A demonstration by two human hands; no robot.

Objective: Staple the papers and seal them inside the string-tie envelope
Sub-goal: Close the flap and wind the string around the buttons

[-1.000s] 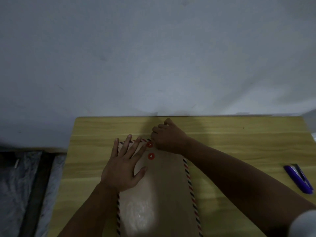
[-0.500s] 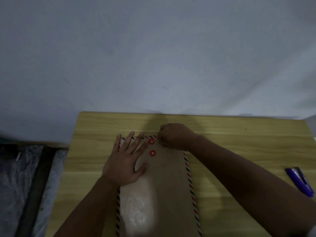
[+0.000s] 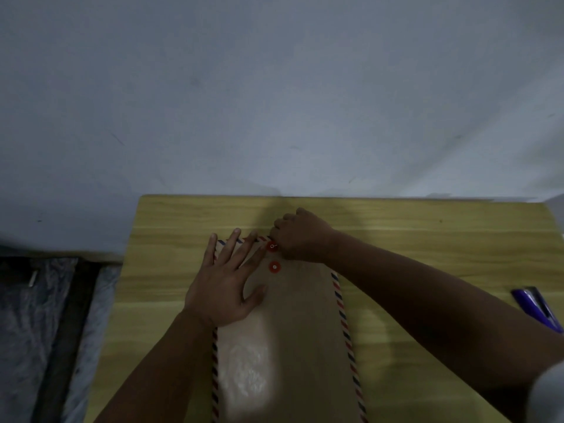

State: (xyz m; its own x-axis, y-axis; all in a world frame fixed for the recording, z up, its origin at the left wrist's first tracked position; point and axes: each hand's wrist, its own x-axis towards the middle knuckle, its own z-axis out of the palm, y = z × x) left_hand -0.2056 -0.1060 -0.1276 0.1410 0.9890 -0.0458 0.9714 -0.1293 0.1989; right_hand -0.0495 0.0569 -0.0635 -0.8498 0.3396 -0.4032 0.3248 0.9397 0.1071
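One brown kraft-paper string-tie envelope with red-and-blue striped edges (image 3: 293,346) lies flat on the pale wooden table (image 3: 171,227). The left hand (image 3: 224,288) presses it, palm down, fingers spread wide, holding nothing. Just right of those fingertips sit two red round closure discs (image 3: 274,257), one above the other. The right hand (image 3: 300,235), curled tight, touches the upper disc; what it pinches cannot be told. Well right of both hands lies one purple stapler (image 3: 538,309).
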